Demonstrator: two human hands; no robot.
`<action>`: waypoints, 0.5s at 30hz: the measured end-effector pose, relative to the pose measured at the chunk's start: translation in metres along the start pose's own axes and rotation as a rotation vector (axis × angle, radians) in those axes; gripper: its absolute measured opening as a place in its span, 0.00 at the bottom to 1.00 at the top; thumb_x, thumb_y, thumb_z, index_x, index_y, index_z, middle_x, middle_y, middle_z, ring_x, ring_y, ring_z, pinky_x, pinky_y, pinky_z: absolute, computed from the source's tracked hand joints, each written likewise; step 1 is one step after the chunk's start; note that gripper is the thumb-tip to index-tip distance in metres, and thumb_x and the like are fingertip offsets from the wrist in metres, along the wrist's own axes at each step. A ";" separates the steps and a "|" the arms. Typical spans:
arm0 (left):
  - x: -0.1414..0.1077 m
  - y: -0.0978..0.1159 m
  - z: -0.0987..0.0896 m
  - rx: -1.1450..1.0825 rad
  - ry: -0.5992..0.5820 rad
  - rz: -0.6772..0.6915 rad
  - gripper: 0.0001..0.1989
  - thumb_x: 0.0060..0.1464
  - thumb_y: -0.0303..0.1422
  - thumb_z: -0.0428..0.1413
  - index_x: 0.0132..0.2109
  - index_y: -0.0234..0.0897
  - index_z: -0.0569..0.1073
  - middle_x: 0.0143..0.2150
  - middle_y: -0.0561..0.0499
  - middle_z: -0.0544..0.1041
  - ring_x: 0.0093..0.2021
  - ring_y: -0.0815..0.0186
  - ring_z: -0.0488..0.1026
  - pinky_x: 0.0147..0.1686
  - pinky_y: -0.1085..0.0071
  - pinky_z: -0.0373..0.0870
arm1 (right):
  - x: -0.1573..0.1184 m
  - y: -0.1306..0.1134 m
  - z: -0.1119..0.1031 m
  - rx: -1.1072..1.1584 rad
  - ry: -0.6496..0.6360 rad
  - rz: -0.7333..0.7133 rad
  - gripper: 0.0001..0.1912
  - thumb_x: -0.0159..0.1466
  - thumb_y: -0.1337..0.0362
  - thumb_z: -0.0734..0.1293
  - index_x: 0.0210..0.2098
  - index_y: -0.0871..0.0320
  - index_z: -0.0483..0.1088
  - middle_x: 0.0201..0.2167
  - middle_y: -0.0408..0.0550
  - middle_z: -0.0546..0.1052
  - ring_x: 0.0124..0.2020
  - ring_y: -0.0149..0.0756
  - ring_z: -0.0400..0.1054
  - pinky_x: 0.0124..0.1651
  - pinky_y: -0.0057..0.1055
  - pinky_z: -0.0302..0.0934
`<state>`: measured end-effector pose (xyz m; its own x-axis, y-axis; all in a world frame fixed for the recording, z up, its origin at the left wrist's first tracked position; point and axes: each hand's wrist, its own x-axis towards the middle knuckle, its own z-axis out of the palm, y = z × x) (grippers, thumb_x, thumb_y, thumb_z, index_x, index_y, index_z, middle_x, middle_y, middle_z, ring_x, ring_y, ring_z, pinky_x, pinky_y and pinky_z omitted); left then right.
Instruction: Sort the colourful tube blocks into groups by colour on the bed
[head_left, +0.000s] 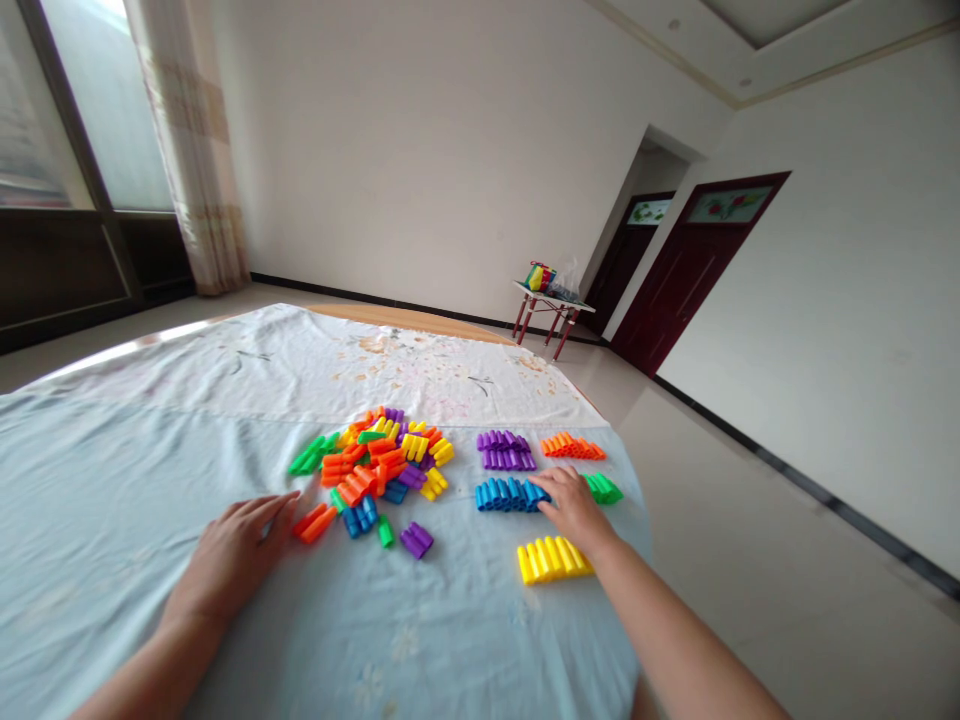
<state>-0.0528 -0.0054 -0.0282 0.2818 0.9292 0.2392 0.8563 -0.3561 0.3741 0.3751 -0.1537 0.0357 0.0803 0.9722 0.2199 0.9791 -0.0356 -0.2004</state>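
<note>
My left hand [238, 548] lies on the cloth with its fingers stretched out, fingertips beside a pair of orange plastic tubes [315, 523]. A mixed heap of short plastic tubes [382, 455] in orange, yellow, purple, green and blue spreads just beyond it. At the right, my right hand [576, 507] has its thumb and fingers around the right end of a row of blue plastic tubes [508, 495]. Purple tubes [506, 451], orange tubes [573, 446] and yellow tubes [553, 560] lie in rows around it. Green tubes [603, 488] are partly hidden behind this hand.
A blue and white flowered tablecloth [450, 640] covers the round table, whose right edge falls close to the sorted rows. A single green tube [385, 531] and a purple cluster [417, 540] lie in front of the heap. A small side table [555, 300] stands beyond.
</note>
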 end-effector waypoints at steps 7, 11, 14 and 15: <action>-0.003 0.006 -0.006 -0.023 -0.009 -0.003 0.26 0.57 0.45 0.39 0.49 0.37 0.73 0.48 0.46 0.76 0.50 0.59 0.68 0.51 0.64 0.61 | -0.010 -0.042 -0.003 0.113 0.092 -0.093 0.22 0.59 0.69 0.63 0.53 0.47 0.66 0.46 0.48 0.71 0.49 0.42 0.60 0.52 0.41 0.54; -0.003 0.008 -0.007 -0.024 0.002 -0.008 0.25 0.57 0.45 0.39 0.48 0.37 0.74 0.48 0.45 0.76 0.50 0.58 0.68 0.51 0.64 0.61 | -0.013 -0.098 0.023 0.333 0.095 -0.181 0.21 0.60 0.68 0.63 0.52 0.49 0.67 0.44 0.47 0.73 0.47 0.40 0.62 0.52 0.40 0.56; -0.004 0.007 -0.007 -0.021 0.003 -0.007 0.25 0.57 0.44 0.39 0.48 0.38 0.73 0.48 0.47 0.76 0.50 0.59 0.68 0.51 0.64 0.62 | -0.014 -0.137 0.050 0.464 0.099 -0.130 0.21 0.57 0.67 0.66 0.51 0.49 0.68 0.44 0.47 0.73 0.47 0.41 0.62 0.51 0.40 0.57; -0.004 0.007 -0.007 -0.019 0.001 -0.004 0.25 0.57 0.44 0.39 0.48 0.38 0.73 0.48 0.47 0.77 0.50 0.59 0.68 0.51 0.64 0.62 | -0.013 -0.146 0.058 0.491 0.104 -0.101 0.22 0.56 0.66 0.67 0.51 0.49 0.68 0.44 0.48 0.73 0.47 0.42 0.62 0.50 0.40 0.58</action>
<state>-0.0510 -0.0119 -0.0206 0.2782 0.9303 0.2392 0.8490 -0.3546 0.3918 0.2202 -0.1481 0.0062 0.0329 0.9361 0.3501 0.7819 0.1941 -0.5925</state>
